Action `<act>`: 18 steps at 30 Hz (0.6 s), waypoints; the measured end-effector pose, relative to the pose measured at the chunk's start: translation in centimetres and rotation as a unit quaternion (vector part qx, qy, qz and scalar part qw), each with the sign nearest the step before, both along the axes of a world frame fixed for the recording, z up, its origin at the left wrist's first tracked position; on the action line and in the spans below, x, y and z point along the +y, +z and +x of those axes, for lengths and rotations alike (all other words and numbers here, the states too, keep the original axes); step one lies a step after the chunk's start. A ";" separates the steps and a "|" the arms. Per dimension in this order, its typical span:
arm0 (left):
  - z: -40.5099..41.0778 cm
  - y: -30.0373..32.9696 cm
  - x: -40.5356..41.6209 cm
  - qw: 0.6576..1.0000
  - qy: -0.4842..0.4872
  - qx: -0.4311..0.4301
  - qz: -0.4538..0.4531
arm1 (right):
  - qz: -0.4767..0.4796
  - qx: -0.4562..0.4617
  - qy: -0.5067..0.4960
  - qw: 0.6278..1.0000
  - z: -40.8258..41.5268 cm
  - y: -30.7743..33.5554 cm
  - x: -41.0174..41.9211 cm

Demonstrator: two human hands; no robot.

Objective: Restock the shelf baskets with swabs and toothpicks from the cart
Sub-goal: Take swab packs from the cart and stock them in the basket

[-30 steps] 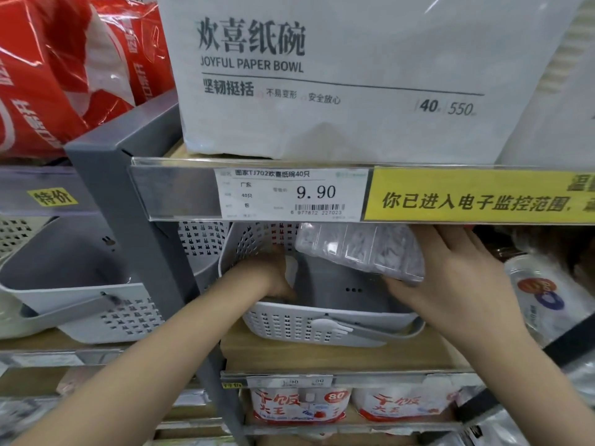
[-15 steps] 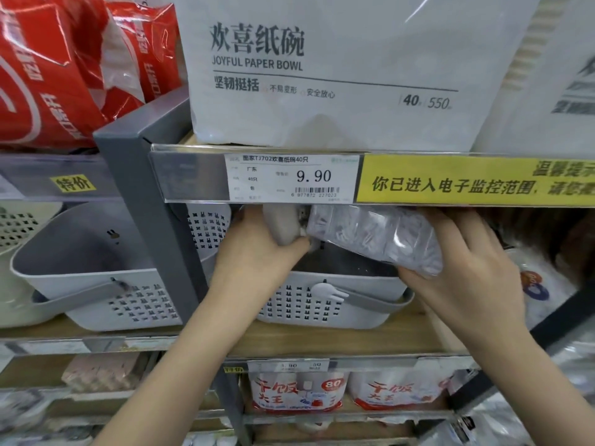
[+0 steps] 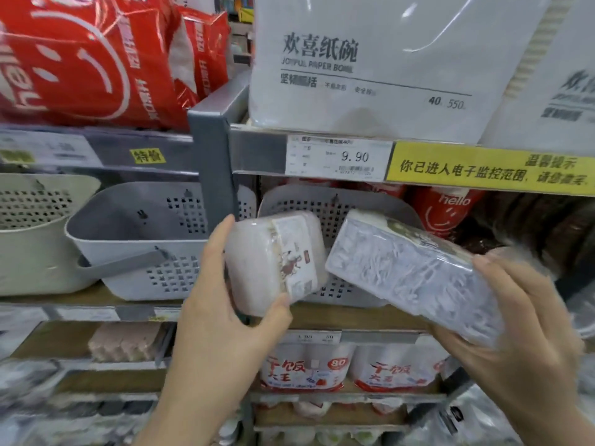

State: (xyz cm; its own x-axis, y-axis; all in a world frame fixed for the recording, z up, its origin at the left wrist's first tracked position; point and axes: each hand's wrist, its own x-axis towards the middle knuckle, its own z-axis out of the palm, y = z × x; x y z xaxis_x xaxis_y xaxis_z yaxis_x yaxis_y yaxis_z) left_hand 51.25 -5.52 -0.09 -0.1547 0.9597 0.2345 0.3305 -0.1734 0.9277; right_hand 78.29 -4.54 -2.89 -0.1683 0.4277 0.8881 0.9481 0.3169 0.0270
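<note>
— What sits around the hands?

— A wooden shelf [image 3: 370, 317] carrying three perforated baskets: a cream basket [image 3: 35, 233] far left, a grey basket [image 3: 135, 249] with its handle folded down just beside it, and a white basket [image 3: 341, 207] past the grey upright post [image 3: 212, 162]. Above are two red bags [image 3: 83, 59] and two white paper-bowl packs [image 3: 370, 59]. A price tag [image 3: 338, 157] reading 9.90 and a yellow notice strip [image 3: 489, 170] run along the rail above the baskets.

— And what is held?

— Two packs. The left hand [image 3: 222, 320] grips a rounded translucent box [image 3: 273, 262] with a printed label, thumb under its lower edge and fingers up its left side. The right hand [image 3: 521, 320] holds a long clear box of swabs [image 3: 412, 275], tilted, fingers curled over its near end.

— What stands in the way of the white basket?

— Both packs are in front of it and cover most of its front wall; whether they touch it I cannot tell. A red "hello" package [image 3: 447, 210] stands just right of that basket.

— Below?

— Two red-and-white packs [image 3: 306, 368] on the next shelf down.
</note>
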 end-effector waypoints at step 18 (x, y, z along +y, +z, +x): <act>-33.6 -9.3 -24.0 0.838 0.362 -0.404 -0.066 | -0.518 0.208 0.263 0.787 -38.4 -3.9 -9.6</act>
